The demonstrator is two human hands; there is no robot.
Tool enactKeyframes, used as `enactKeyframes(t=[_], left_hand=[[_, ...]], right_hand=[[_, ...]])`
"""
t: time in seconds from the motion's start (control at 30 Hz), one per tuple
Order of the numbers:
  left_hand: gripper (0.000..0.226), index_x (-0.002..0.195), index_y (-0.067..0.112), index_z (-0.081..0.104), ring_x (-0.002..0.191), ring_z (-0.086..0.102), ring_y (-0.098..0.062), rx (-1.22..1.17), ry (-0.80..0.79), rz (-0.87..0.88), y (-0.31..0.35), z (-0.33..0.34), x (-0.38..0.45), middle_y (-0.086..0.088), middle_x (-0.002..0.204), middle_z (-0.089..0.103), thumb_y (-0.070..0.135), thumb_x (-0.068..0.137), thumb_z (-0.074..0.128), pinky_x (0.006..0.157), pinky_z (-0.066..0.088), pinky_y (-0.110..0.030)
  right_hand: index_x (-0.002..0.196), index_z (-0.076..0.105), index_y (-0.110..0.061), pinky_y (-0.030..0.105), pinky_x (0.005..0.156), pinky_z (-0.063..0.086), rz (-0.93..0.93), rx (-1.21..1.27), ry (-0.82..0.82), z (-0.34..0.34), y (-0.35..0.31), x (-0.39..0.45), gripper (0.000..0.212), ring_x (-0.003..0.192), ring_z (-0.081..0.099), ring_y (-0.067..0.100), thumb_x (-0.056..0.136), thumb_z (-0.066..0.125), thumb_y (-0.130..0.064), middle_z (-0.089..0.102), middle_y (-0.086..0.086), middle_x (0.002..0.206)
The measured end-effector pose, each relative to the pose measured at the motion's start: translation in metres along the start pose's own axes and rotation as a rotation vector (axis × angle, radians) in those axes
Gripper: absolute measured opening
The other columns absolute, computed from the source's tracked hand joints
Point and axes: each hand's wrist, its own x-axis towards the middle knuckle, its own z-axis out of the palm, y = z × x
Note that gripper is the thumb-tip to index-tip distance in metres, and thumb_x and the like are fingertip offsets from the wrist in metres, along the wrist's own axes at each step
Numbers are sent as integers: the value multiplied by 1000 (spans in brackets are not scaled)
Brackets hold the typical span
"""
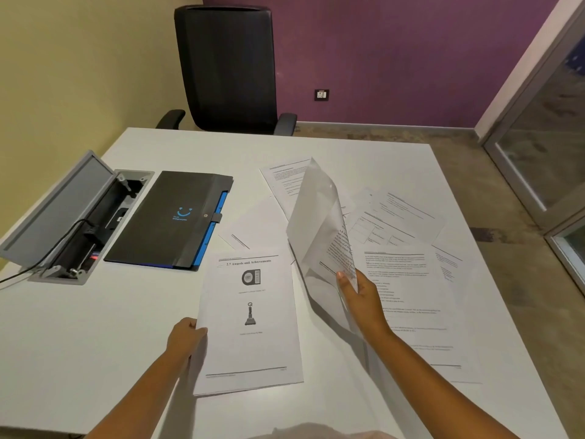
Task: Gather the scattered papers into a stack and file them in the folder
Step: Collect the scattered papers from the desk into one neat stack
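White worktop (95, 327) in a small office, yellow wall left, purple wall behind, black office chair (226, 68) pushed in at the far edge.

Left hand (185, 339): fingers curled round the left edge of a thin stack of papers (250, 321), thumb on top. Top page reads "2.7 Awards and Achievements" with two pictures under the heading. Stack sits front and centre; can't tell if it is resting on the worktop or lifted just off it.

Right hand (361, 299): pinches the bottom edge of a single sheet (319, 223), thumb on the near face. Sheet is lifted clear of the worktop, standing nearly upright and curling, blank side towards the left, printed text showing on the right side. It hangs just right of the stack, not touching it.

Loose printed sheets (408, 280) lie flat and overlapping on the right half of the worktop, behind and right of the right hand; another lies beyond the lifted sheet, and part of one shows between stack and folder.

Black folder (171, 217) lies closed and flat, far-left of the stack, well apart from both hands. Blue smiley logo on the cover, blue tabs along its right edge, strap fastened.

Left of the folder: open cable box (85, 229) recessed in the worktop, grey lid tilted up, black cable running out to the left.
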Motion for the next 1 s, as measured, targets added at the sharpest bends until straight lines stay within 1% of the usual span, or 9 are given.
enactKeyframes(t=[0.27,0.33,0.43,0.53,0.63,0.7,0.8,0.9,1.0], left_hand=[[23,66,6,44,73,48,-29,94,127,-12,-9,-21,6,-14,77,52,4,85,56,77,44,-42],[14,72,2,49,74,49,-30,89,147,-23,-11,-24,8,-15,78,54,3,84,57,74,43,-39],[8,77,-6,55,74,55,-40,57,208,-48,-13,-26,6,-25,75,57,0,81,57,82,47,-47],[29,110,-5,57,100,55,-48,60,376,-89,-3,-22,1,-31,110,57,5,83,61,87,46,-53],[30,115,-2,57,107,51,-45,-5,456,24,23,-17,-7,-28,120,52,8,87,59,87,45,-52],[28,115,-2,55,108,53,-38,-147,364,139,41,-12,-12,-25,124,51,11,90,55,86,47,-43],[32,117,6,50,102,56,-24,-452,22,226,75,-7,-28,-11,121,53,27,94,48,70,49,-26],[49,127,19,44,107,60,-25,-654,-331,247,105,-6,-46,-3,119,59,51,91,33,75,52,-31],[74,124,22,50,109,63,-29,-940,-606,214,116,-2,-53,-4,119,65,71,71,32,87,53,-45]], right_hand=[[128,48,-23,-8,77,35,2,29,3,-2,0,-2,34,100,49,-19,95,50,-18,53,-25,113],[127,48,-25,-8,77,35,5,30,7,-2,0,-1,33,96,50,-24,95,50,-18,52,-30,109],[131,48,-20,-8,78,35,9,29,17,-2,1,-1,37,99,49,-20,95,50,-19,52,-26,113],[128,49,-24,-8,78,36,2,35,14,-1,-1,0,34,101,48,-16,95,49,-18,54,-25,113],[129,51,-21,-6,79,37,-26,20,11,1,-5,1,34,101,49,-17,95,49,-21,57,-20,113],[128,52,-23,-4,83,39,-61,-12,-11,3,-11,2,33,104,51,-14,94,50,-23,58,-19,115],[118,52,-40,3,84,43,-129,-116,-113,5,-18,2,31,102,56,-13,94,52,-21,61,-27,108],[123,49,-46,9,84,45,-208,-298,-236,9,-19,0,43,99,59,-8,93,50,-15,63,-25,110],[132,46,-39,16,83,45,-247,-468,-299,16,-13,-2,46,100,58,0,92,50,-17,62,-12,125]])
